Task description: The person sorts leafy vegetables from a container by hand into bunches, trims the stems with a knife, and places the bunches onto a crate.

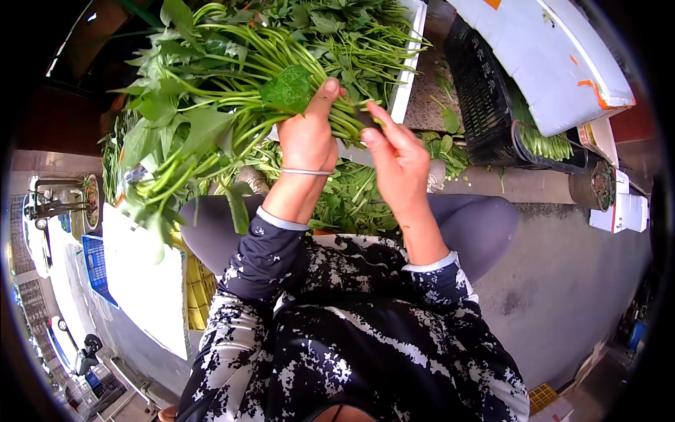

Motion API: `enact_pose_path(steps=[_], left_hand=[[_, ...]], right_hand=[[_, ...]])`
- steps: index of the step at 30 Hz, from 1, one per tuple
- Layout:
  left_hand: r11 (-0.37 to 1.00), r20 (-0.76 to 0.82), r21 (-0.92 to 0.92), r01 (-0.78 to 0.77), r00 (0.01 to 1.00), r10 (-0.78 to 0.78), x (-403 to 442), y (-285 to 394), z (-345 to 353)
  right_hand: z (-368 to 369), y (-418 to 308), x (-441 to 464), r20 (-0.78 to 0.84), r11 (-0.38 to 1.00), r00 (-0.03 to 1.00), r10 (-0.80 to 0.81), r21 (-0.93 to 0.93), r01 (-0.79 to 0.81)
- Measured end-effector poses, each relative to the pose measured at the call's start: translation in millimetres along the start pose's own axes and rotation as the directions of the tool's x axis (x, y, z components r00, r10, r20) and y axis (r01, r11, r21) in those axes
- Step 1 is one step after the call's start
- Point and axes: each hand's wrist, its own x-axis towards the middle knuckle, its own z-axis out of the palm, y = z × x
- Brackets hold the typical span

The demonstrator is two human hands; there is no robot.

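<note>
A thick bunch of long-stemmed leafy greens [239, 91] is gripped in my left hand [309, 137], leaves to the left and stem ends to the right. My left fingers wrap round the stems, the thumb on top, next to one broad green leaf [288, 89]. At the cut end of the stems, my right hand [401, 155] is closed, thumb and forefinger close together. A small dark flat piece [364, 117] shows between those fingertips and the stems; its kind is unclear. Below both hands lie loose leaves and stems [355, 197].
More greens [351, 42] fill a white foam box [409, 67] ahead. At the right stands a black plastic crate [485, 91] with green vegetables inside, a white foam lid or box [555, 56] resting over it. A white board [144, 281] and a yellow crate [200, 288] are at the left.
</note>
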Motion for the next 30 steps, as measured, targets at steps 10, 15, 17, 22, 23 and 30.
enact_pose_path(steps=[10, 15, 17, 22, 23, 30], left_hand=[[0.997, 0.1, 0.071, -0.022, 0.995, 0.015, -0.4, 2.5, -1.4], [0.998, 0.064, 0.058, -0.035, 0.997, 0.031, -7.4, 0.1, -7.0], [0.998, 0.06, 0.063, -0.025, 0.998, 0.021, -8.6, -1.4, -9.7], [0.991, 0.066, 0.106, -0.082, 0.995, 0.075, -12.5, -6.2, -6.8], [0.988, 0.075, 0.126, -0.086, 0.994, 0.077, -11.6, -6.3, -10.2], [0.983, 0.092, 0.14, -0.118, 0.99, 0.106, -0.3, 8.9, -22.9]], right_hand=[[-24.3, -8.2, 2.8, 0.174, 0.911, 0.959, 0.224, 0.311, -0.27], [-10.2, 2.9, 8.5, 0.24, 0.902, 0.951, 0.196, 0.336, -0.27], [-10.6, 7.4, 3.5, 0.251, 0.882, 0.932, 0.26, 0.331, -0.335], [-12.7, 8.4, 3.4, 0.267, 0.851, 0.907, 0.327, 0.334, -0.405], [-13.3, 8.9, 3.7, 0.309, 0.816, 0.892, 0.331, 0.382, -0.435], [-52.7, 80.3, 12.8, -0.192, 0.91, 0.894, 0.404, 0.177, -0.374]])
